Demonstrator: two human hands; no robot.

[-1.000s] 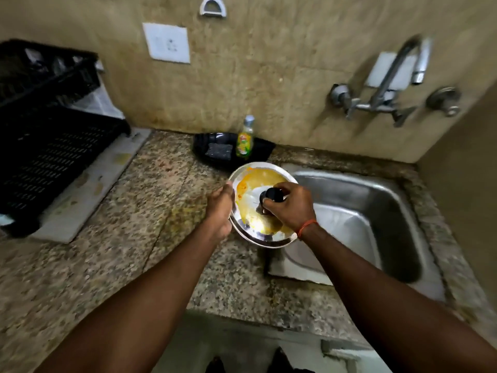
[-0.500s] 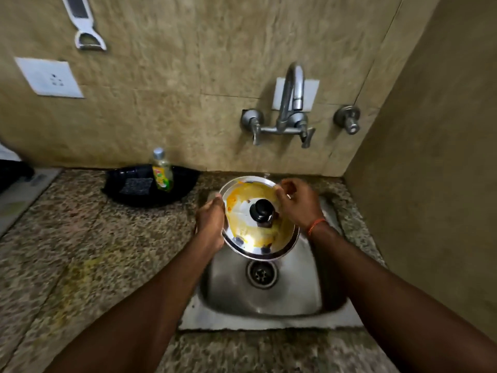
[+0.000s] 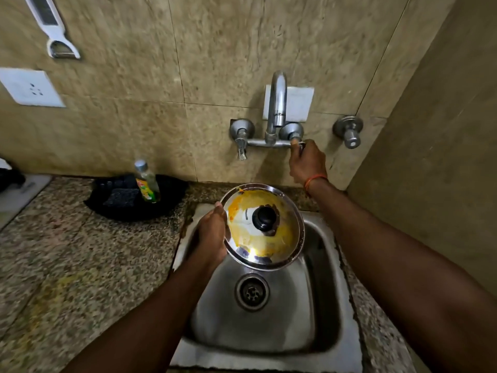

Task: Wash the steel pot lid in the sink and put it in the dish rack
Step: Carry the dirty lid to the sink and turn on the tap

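Observation:
The steel pot lid has a black knob and yellow smears on its top. My left hand grips its left rim and holds it tilted over the steel sink, above the drain. My right hand is up at the wall tap, its fingers closed on the tap's right handle. No water is visible from the spout. The dish rack is out of view.
A black tray with a dark scrub pad and a dish-soap bottle sits on the granite counter left of the sink. A separate wall valve, a socket and a hanging peeler are on the tiled wall.
My right hand let go of the lid and rose to the tap's right handle. My left hand alone now holds the lid over the sink. The view shifted right.

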